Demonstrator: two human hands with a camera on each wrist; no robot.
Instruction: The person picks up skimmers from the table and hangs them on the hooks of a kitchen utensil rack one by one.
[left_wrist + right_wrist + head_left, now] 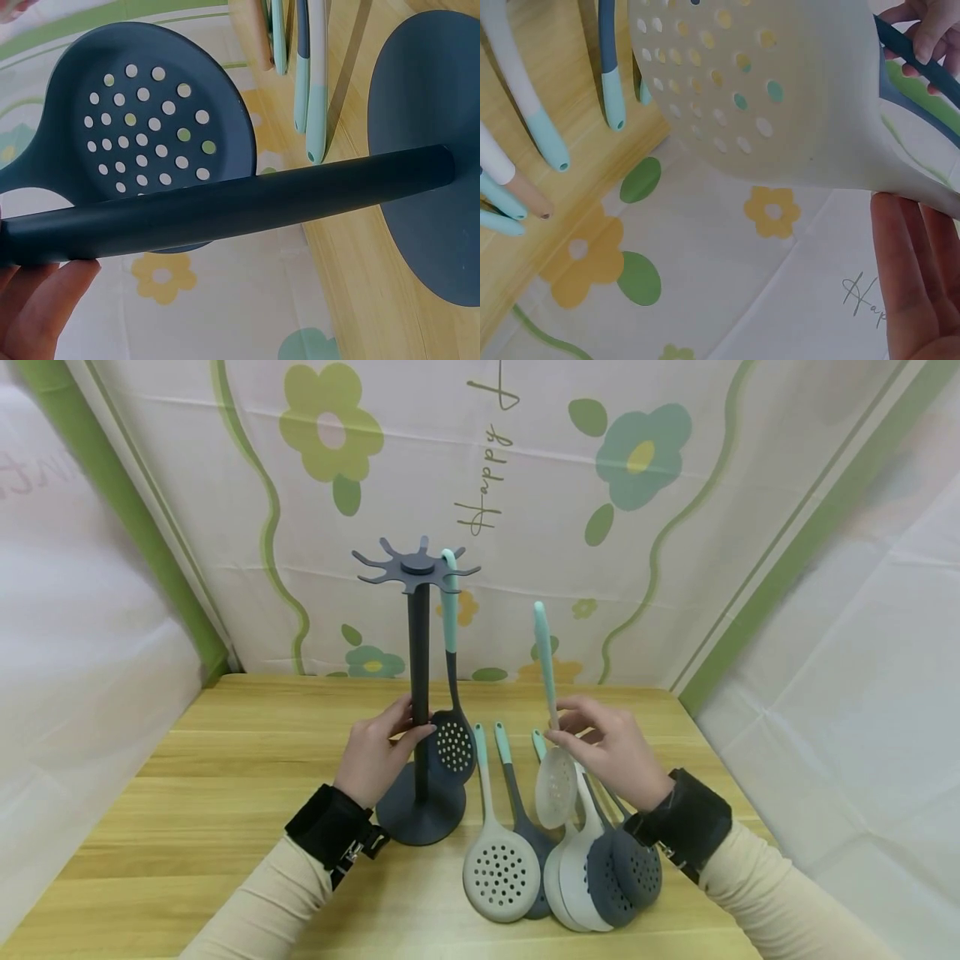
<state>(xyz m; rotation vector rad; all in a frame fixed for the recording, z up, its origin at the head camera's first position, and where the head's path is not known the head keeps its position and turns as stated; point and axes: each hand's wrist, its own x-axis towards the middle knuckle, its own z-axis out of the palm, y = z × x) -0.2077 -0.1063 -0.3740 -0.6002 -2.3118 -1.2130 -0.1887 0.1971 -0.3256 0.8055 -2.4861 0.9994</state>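
My left hand (375, 752) grips the dark post (419, 652) of a utensil stand, whose hooked ring tops it and whose round base (422, 822) rests on the table. From one hook hangs a dark skimmer (453, 752) with a teal handle, its perforated head beside the post. To the right, my right hand (611, 747) pinches a white skimmer (556, 793) at its neck, teal handle pointing up and head down, above the table. The right wrist view shows the perforated head (817, 105) close up, with the right fingers (900, 262) at its neck.
Several utensils lie on the wooden table (225, 827): a light grey skimmer (501, 872), a dark-headed one (542, 852) next to it, and an overlapping group with a dark skimmer (641, 868) at the right. A flower-patterned cloth (525, 485) stands behind the table.
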